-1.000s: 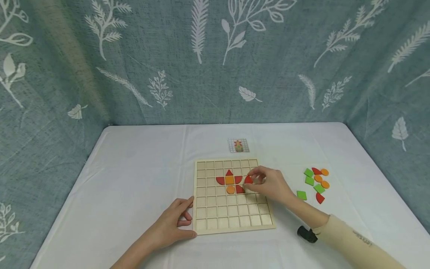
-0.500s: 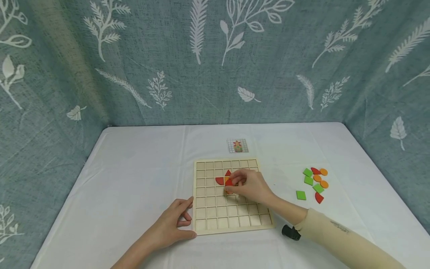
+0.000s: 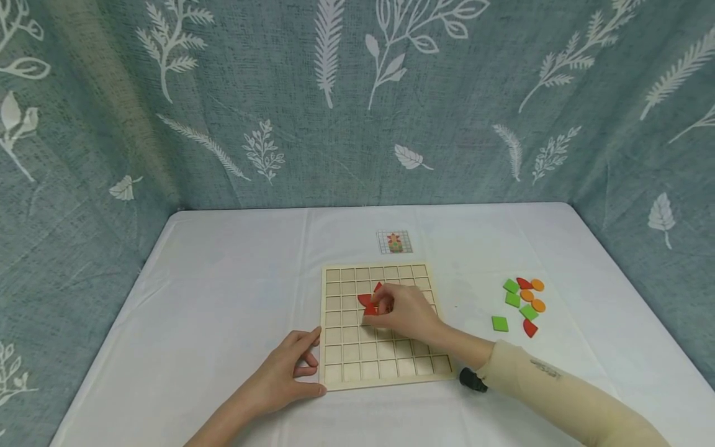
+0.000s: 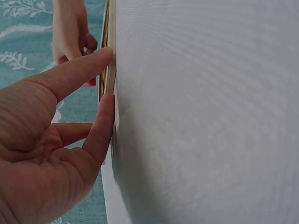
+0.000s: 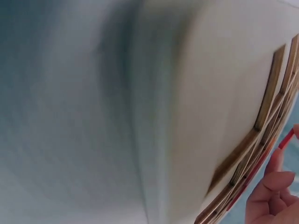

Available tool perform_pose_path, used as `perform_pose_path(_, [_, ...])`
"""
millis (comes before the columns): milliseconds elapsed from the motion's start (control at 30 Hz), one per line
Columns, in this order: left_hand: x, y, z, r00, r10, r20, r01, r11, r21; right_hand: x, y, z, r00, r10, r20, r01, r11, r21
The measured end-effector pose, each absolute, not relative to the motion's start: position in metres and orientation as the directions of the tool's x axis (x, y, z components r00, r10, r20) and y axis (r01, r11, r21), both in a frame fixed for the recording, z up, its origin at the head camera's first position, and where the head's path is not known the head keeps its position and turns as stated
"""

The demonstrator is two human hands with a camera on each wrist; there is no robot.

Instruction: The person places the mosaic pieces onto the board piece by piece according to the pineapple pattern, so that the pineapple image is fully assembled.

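A wooden grid board [image 3: 388, 386] lies on the white-covered table. My left hand [image 3: 293, 366] rests at its left side, thumb near the front corner and fingertips against the edge; the left wrist view shows the index finger [image 4: 88, 67] extended to that edge. Over the board's middle, my right hand [image 3: 408, 315] pinches a red quarter-circle tile [image 3: 370, 311] between thumb and fingertips; in the right wrist view this tile [image 5: 286, 139] appears edge-on. Just beyond, another red tile [image 3: 364, 300] and a red pointed tile [image 3: 378, 287] sit in the grid. My right hand hides the other placed tiles.
A small pattern card [image 3: 395, 242] lies behind the board. To the right are loose tiles: green squares [image 3: 499, 324], orange circles [image 3: 537, 285] and red quarter-circles [image 3: 530, 328]. A black object [image 3: 472, 380] is by the right wrist. A patterned curtain [image 3: 357, 155] stands behind the table.
My right hand has carried the red quarter-circle tile leftward from the board's right part to its middle, covering the orange tiles and some red ones. The left hand has stayed still.
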State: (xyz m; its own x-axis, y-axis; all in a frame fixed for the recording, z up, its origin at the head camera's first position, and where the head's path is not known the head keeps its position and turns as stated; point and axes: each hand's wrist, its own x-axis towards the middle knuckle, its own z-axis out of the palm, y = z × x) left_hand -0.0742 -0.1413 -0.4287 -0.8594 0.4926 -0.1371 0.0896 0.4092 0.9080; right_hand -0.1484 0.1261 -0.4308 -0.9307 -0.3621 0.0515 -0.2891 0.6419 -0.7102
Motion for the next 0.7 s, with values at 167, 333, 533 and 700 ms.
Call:
perform_pose_path(167, [-0.0751, -0.1403, -0.4284, -0.857, 0.491, -0.154, 0.076, 0.417, 0.906, -0.1498, 0.1231, -0.4316, -0.91, -0.407, 0.079, -0.362, 0.688, -0.629])
perform_pose_path(333, [-0.0753, -0.1396, -0.4283, -0.858, 0.489, -0.156, 0.077, 0.423, 0.903, -0.151, 0.1204, -0.4309, -0.891, -0.437, 0.126, -0.425, 0.7, -0.574])
perform_pose_path(533, [-0.0751, -0.1401, -0.4283, -0.858, 0.491, -0.151, 0.082, 0.422, 0.903, -0.1506, 0.1211, -0.4296, -0.88, -0.456, 0.135, -0.447, 0.696, -0.563])
perform_pose_path(700, [-0.0754, -0.1396, -0.4286, -0.859, 0.49, -0.148, 0.085, 0.421, 0.903, -0.15, 0.1221, -0.4297, -0.863, -0.485, 0.142, -0.47, 0.667, -0.578])
